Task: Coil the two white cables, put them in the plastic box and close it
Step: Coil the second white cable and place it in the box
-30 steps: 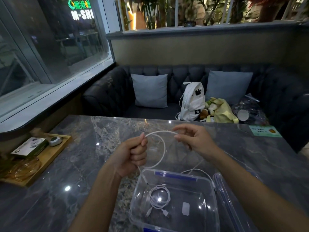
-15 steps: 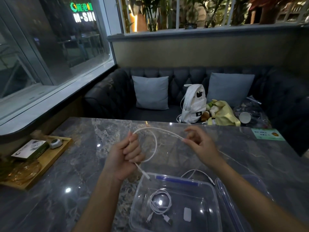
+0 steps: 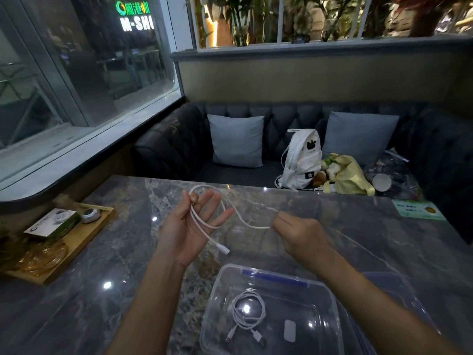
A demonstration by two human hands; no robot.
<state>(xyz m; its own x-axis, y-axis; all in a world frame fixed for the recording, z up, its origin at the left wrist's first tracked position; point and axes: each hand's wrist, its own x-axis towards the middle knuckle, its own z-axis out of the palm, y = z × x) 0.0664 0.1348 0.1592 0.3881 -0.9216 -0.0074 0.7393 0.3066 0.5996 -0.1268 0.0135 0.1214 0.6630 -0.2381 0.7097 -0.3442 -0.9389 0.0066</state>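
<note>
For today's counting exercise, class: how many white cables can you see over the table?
2. The coiled cable lies inside the plastic box; the loose cable hangs between the left hand and right hand. None looks hidden.

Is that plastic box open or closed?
Open: nothing covers the plastic box, and a coiled cable lies inside it.

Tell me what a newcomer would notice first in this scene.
The two hands in the middle, above the marble table: a white cable lies looped across the open left hand and runs to the right hand, which pinches it. Just below, nearest the camera, an open clear plastic box already holds a second coiled cable. Beyond the table, a white backpack sits on the dark sofa.
</note>
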